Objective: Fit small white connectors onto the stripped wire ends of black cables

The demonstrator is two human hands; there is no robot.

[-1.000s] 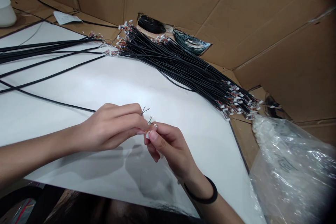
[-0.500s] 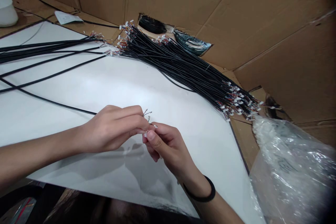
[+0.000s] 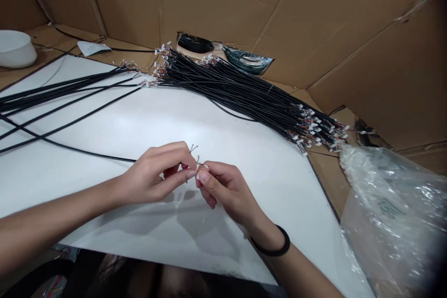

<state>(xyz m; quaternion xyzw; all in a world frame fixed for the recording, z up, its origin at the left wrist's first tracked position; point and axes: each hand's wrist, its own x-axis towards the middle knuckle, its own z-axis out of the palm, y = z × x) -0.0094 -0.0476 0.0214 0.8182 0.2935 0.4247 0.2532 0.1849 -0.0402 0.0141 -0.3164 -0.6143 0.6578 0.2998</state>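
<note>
My left hand (image 3: 162, 170) is closed in a pinch on the thin wires at the end of a black cable (image 3: 101, 152), which runs off to the left across the white tabletop. Several loose wire ends with small metal terminals (image 3: 194, 150) stick up past its fingertips. Touching it from the right, my right hand (image 3: 225, 188) pinches a tiny white connector (image 3: 199, 173) between thumb and fingers; the fingertips hide most of it. Whether a wire sits inside the connector I cannot tell.
A thick bundle of black cables (image 3: 226, 86) with white connectors lies along the back. More cables (image 3: 70, 84) spread at the left. A clear plastic bag (image 3: 394, 209) lies at right, a white bowl (image 3: 16, 51) at far left. Cardboard walls (image 3: 226, 0) stand behind.
My left thumb has moved and now shows against the right fingertips, and its hand has shifted slightly right. The connector is more covered than before. The whole view has tilted up a little.
</note>
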